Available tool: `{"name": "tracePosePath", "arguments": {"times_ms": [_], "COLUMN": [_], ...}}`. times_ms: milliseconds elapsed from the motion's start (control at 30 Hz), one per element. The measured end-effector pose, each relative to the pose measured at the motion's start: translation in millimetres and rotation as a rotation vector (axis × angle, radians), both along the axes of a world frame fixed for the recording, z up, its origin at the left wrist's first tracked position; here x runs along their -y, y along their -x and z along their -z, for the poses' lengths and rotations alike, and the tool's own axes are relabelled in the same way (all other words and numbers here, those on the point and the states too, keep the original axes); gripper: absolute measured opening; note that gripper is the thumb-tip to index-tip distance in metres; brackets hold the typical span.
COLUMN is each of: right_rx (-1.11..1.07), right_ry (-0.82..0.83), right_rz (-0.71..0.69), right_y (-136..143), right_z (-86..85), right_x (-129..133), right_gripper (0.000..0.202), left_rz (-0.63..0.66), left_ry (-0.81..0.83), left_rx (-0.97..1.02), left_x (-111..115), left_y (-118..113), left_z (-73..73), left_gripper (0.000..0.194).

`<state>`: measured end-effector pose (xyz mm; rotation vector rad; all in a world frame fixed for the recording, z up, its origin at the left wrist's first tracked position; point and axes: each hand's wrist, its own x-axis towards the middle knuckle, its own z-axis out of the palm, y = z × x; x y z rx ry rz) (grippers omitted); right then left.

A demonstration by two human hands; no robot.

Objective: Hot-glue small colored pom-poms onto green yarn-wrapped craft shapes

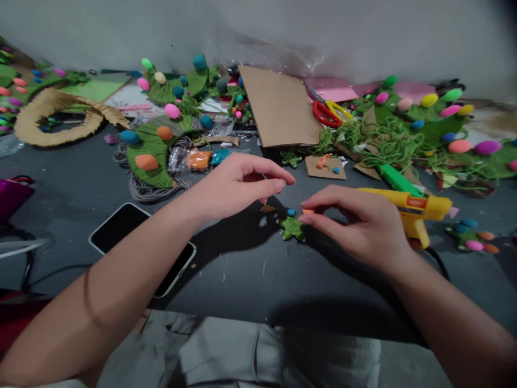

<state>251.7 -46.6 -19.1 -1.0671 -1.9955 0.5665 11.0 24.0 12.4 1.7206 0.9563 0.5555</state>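
Note:
A small green star [293, 228] lies on the dark table with a blue ball [291, 213] on its top point. Between the thumb and finger of my right hand [355, 223] is a small orange piece [307, 213], just right of the star. My left hand [242, 186] hovers up and to the left of the star, thumb and fingers apart, with nothing seen in it. A small brown scrap [267, 208] lies below its fingertips. The yellow glue gun [432, 207] rests behind my right hand, partly covered by it.
A phone [121, 226] lies under my left forearm. Farther back are a cardboard sheet [278, 108], red-handled scissors [326, 115], green yarn [388, 140], a green comb [399, 180] and a straw-coloured ring [28, 121]. A star with coloured balls [470, 237] sits at right.

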Motion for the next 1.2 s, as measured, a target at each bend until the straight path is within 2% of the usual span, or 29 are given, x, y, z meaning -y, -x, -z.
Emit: {"name": "tracePosePath", "arguments": {"times_ms": [167, 267, 367, 467, 533, 600, 700, 833, 1000, 1100, 1200], "right_rx": [-0.081, -0.013, -0.051, -0.081, -0.047, -0.028, -0.079, -0.084, -0.016, 0.005, 0.044], "right_ry": [0.166, 0.139, 0.087, 0.15, 0.174, 0.117, -0.005, -0.024, -0.171, -0.238, -0.273], "right_rz": [-0.01, 0.003, 0.03, 0.016, 0.004, 0.022, 0.065, 0.087, 0.098, 0.097, 0.069], "right_y": [2.9, 3.4, 3.7, 3.3, 2.9, 3.0, 4.8, 7.2, 8.7, 11.7, 15.5], "right_z": [-1.0, -2.7, -2.4, -2.5, -2.8, -2.3, 0.3, 1.5, -3.2, -4.2, -3.0], "right_x": [1.9, 2.2, 1.8, 1.6, 1.4, 1.0, 1.0, 2.0, 0.5, -0.7, -1.5], "right_gripper": [0.019, 0.01, 0.01, 0.018, 0.014, 0.008, 0.013, 0.022, 0.014, 0.011, 0.009], "left_rz": [0.002, 0.004, 0.014, 0.016, 0.015, 0.019, 0.039, 0.075, 0.18, 0.266, 0.281], "left_ry": [-0.007, -0.023, -0.012, 0.004, 0.005, -0.001, -0.005, 0.021, 0.084, 0.143, 0.178], "left_rx": [-0.003, -0.002, -0.003, 0.0, 0.002, -0.002, -0.004, -0.006, -0.048, 0.003, 0.048], "left_x": [-0.1, -0.3, -0.3, 0.3, 1.1, 1.9, 2.9, 2.1, 2.1, 5.1, 7.6], "left_y": [0.3, 0.3, -0.3, -0.8, -0.7, -0.5, -0.3, -0.3, -1.7, -3.9, -6.1], "left_z": [1.0, 2.2, 1.8, 0.5, 0.0, -0.2, 0.2, 0.3, -5.1, -7.5, -4.3], "left_gripper": [0.024, 0.023, 0.023, 0.023, 0.023, 0.023, 0.023, 0.025, 0.026, 0.023, 0.023]}}
